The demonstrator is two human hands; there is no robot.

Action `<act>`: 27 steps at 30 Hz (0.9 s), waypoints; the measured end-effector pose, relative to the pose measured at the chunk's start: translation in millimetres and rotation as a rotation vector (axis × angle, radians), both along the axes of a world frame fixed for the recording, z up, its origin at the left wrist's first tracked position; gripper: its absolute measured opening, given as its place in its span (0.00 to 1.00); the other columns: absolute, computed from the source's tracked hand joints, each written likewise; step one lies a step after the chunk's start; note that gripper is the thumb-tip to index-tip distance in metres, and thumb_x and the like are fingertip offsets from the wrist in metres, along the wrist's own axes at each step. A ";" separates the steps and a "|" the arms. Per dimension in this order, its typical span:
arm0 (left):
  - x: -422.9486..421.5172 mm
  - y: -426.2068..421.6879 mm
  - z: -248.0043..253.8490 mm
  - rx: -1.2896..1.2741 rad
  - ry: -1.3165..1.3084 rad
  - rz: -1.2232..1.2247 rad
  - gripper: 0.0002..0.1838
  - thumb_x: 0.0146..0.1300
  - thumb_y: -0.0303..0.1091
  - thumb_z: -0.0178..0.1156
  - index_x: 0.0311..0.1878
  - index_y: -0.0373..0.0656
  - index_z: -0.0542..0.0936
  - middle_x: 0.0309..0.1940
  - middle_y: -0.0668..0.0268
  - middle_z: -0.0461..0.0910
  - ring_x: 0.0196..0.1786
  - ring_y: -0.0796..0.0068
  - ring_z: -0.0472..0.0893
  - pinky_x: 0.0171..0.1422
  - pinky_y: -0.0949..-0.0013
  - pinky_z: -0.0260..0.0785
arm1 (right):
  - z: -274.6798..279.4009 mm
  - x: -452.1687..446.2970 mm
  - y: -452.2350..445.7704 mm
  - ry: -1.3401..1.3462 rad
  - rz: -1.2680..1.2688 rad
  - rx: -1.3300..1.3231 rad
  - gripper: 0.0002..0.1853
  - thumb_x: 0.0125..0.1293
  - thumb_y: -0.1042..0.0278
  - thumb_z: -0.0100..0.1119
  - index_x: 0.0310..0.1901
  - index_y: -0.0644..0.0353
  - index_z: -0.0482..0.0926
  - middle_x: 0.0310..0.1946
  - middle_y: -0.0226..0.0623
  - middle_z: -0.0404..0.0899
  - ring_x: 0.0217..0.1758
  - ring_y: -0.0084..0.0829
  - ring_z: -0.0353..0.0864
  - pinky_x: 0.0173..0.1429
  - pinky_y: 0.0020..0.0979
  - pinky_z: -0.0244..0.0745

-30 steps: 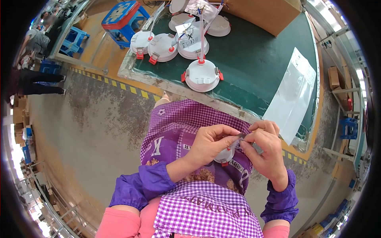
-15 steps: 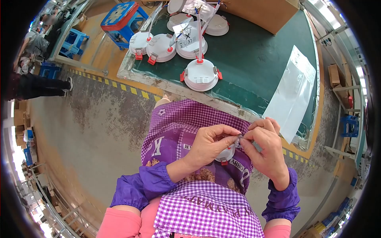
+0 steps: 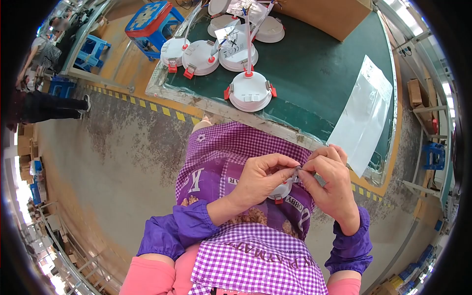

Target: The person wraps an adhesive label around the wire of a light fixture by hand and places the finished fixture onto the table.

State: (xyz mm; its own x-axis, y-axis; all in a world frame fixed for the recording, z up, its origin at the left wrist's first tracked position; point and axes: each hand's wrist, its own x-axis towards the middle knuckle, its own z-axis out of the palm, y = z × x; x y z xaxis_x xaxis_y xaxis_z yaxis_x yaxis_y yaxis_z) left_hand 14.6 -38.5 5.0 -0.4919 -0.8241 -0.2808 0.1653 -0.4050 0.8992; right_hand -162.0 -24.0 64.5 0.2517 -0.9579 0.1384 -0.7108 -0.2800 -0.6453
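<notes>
In my lap, partly hidden behind my fingers, sits a round white downlight (image 3: 280, 191) with a red clip at its lower edge. My left hand (image 3: 265, 179) is closed in a pinch of thumb and forefinger just above it. Opposite, my right hand (image 3: 327, 179) pinches at the same spot, its fingertips nearly meeting the left ones. Between them shows a small grey piece (image 3: 298, 169), perhaps the end of the downlight's cable; its exact kind is too small to tell.
On the green table (image 3: 314, 73) stands a downlight (image 3: 250, 93) with red clips, with several more (image 3: 200, 58) behind it. A clear plastic bag (image 3: 361, 118) lies at the right, a cardboard box (image 3: 324, 17) at the back. Blue stools (image 3: 152, 29) and a standing person (image 3: 49, 107) are left.
Both hands keep the same pinch, with only a slight shift at the fingertips. The table items hold their places; the view has moved very slightly.
</notes>
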 end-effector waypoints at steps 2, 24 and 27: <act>0.1 0.4 0.1 0.005 0.005 -0.001 0.09 0.62 0.24 0.59 0.45 0.36 0.81 0.39 0.66 0.82 0.41 0.81 0.79 0.47 0.77 0.73 | -0.1 0.0 0.1 -0.006 -0.001 0.003 0.04 0.50 0.72 0.64 0.26 0.59 0.78 0.24 0.30 0.75 0.37 0.32 0.72 0.58 0.39 0.58; 0.5 4.2 3.3 0.008 0.039 0.023 0.09 0.63 0.22 0.58 0.46 0.37 0.80 0.41 0.67 0.81 0.44 0.81 0.78 0.50 0.77 0.72 | 3.3 0.2 -0.5 -0.059 -0.020 0.067 0.03 0.52 0.72 0.63 0.27 0.59 0.79 0.22 0.31 0.75 0.35 0.32 0.72 0.57 0.38 0.59; 0.5 4.2 -0.1 0.007 0.071 0.026 0.09 0.63 0.22 0.58 0.46 0.37 0.80 0.41 0.67 0.81 0.44 0.81 0.78 0.50 0.77 0.72 | 2.7 1.0 -0.5 -0.071 -0.025 0.071 0.03 0.52 0.72 0.63 0.27 0.59 0.79 0.22 0.31 0.75 0.35 0.32 0.72 0.57 0.37 0.59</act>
